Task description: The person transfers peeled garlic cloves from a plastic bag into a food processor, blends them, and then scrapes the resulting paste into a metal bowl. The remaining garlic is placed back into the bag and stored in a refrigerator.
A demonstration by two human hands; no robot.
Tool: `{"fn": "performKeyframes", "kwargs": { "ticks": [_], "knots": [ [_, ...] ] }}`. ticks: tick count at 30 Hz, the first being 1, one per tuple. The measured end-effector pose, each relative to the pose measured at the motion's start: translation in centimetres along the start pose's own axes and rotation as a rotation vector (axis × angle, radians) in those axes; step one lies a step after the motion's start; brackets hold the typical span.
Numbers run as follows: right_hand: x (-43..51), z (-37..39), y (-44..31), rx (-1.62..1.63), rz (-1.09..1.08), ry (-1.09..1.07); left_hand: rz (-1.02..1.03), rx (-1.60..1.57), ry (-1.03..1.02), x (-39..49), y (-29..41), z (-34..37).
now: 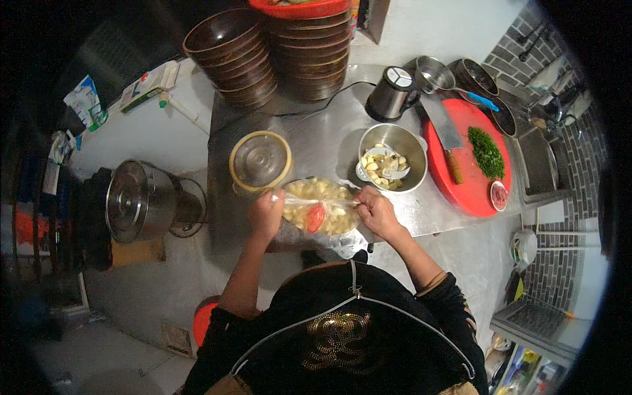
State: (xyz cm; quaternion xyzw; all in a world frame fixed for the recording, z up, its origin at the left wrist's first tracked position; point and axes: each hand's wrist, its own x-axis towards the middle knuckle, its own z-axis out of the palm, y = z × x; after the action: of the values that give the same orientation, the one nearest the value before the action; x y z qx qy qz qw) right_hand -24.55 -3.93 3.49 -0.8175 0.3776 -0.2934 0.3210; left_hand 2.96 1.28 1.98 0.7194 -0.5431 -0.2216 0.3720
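Note:
A clear plastic bag of peeled garlic cloves [340, 223] lies at the front edge of the steel table, with a red printed patch on it. My left hand [266, 213] grips the twisted plastic at the bag's left end, and my right hand [377, 210] pinches its right end, so the plastic is stretched between them. Behind the bag on the left stands a round container with a yellow rim [237, 153]. Behind my right hand is a steel pot [417, 163] holding garlic cloves and a white perforated piece with a blade-like part.
At the right, a red round cutting board [474, 197] carries a cleaver [444, 126], chopped green herbs [486, 152] and a small dish of reddish food [498, 195]. Stacked brown bowls [247, 74], an electric kettle [390, 96] and a steel saucepan [434, 74] stand behind. A sink [540, 165] lies far right.

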Motion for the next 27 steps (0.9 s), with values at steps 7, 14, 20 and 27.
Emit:
{"fn": "performKeyframes", "kwargs": {
  "ticks": [7, 14, 20, 27],
  "knots": [
    [2.9, 1.0, -3.9, 0.620, 0.356, -0.186, -0.299, -1.282, -0.226, 0.8, 4.9, 1.4],
    [2.8, 1.9, -3.1, -0.303, 0.068, -0.173, -0.415, -0.919, 0.016, 1.0, 2.7, 2.7],
    [2.9, 1.7, -4.3, -0.322, 0.132, -0.206, -0.236, -0.623, -0.011, 0.6, 3.6, 1.1],
    [3.0, 2.4, -5.9, 0.059, 0.059, -0.054, 0.424, -0.220, -0.186, 0.0, 6.9, -0.1]
  ]
}}
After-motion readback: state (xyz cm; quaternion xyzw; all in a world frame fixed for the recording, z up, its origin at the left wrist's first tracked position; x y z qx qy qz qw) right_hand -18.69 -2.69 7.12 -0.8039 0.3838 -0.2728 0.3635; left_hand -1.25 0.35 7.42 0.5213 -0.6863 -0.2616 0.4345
